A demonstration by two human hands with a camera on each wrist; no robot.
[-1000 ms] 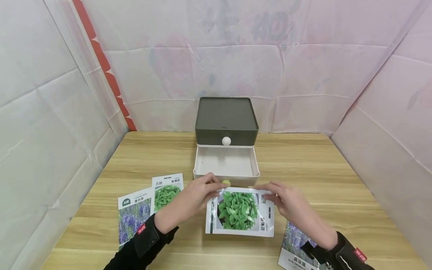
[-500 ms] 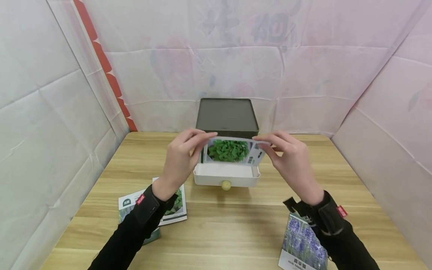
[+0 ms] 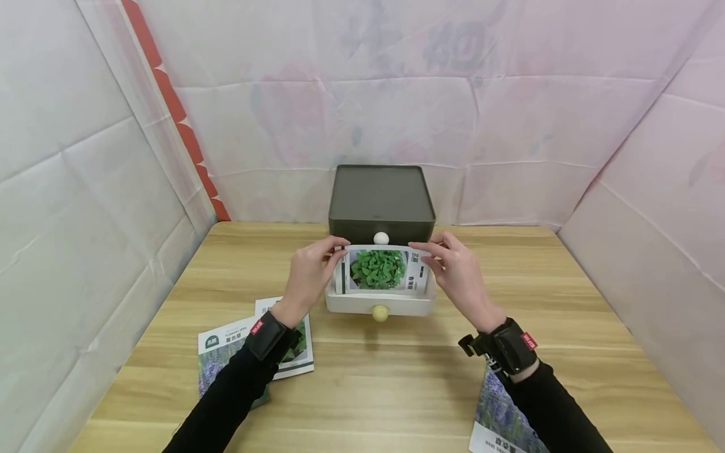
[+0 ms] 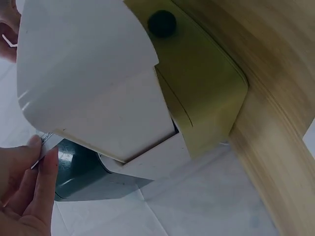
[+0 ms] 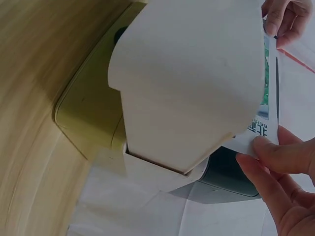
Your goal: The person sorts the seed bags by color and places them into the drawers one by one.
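I saw the seed packet (image 3: 378, 270) held over the open white drawer (image 3: 378, 303), which was the lower drawer of a small box with a dark grey top (image 3: 381, 195). The packet showed green leaves on its printed face. It was tilted, with its lower edge going down into the drawer and its upper edge toward the closed drawer above, the one with a white knob (image 3: 381, 238).

My left hand (image 3: 308, 274) pinched the left edge of the packet between thumb and fingertips. My right hand (image 3: 460, 277) pinched the right edge in the same way. Both hands had fingers curled around the edges, not flat. In the wrist views the white back side of the packet (image 4: 83, 73) was bent into a curve above the drawer.

From this bending I judged the packet to be light, thin and flexible, so it folds easily when both edges are pressed inward. The surface looked smooth and maybe a little slippery. I think the side edges, near the upper corners, were a good place for holding, because a soft pinch there keeps the packet flat enough to fit between the drawer walls.

On the wooden table (image 3: 566, 302) two more packets (image 3: 226, 343) lay near my left forearm, and another one (image 3: 498, 421) lay under my right forearm. The drawer front had a yellowish knob (image 3: 379, 312).
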